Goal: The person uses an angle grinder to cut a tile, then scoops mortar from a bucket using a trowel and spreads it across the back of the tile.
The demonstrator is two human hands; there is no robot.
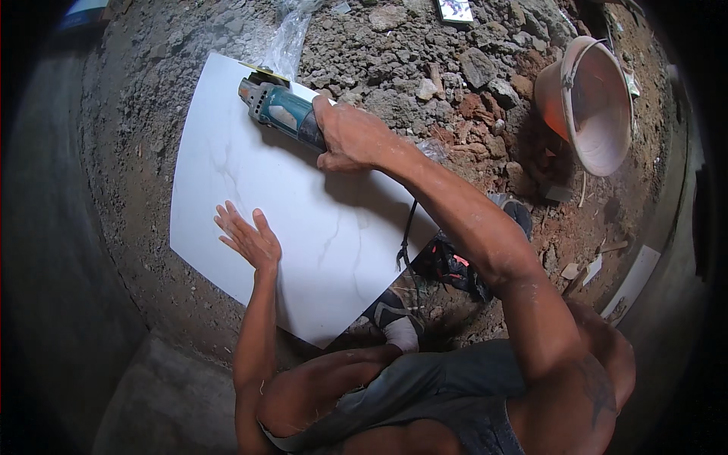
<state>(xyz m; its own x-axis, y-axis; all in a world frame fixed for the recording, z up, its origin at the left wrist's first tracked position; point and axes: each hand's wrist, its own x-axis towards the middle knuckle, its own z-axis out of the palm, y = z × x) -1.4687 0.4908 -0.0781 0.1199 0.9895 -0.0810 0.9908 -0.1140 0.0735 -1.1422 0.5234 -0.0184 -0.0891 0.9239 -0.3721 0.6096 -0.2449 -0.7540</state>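
A large white tile (303, 220) with faint grey veins lies in front of me. My right hand (353, 136) is closed around the rear body of a teal angle grinder (282, 110). The grinder's head and disc (265, 74) are at the tile's far edge, and the disc is partly hidden by the tool. Flat on the tile's left part rests my left hand (252, 239), fingers spread, holding nothing. A dark cord (408, 235) hangs below my right forearm near the tile's right corner.
Rubble and broken soil (394, 57) spread beyond the tile. An orange bucket (565, 98) lies tilted at the right. Clear plastic sheeting (290, 34) touches the far side. My shoe (390, 311) is by the near corner; a pale strip (633, 280) lies farther right.
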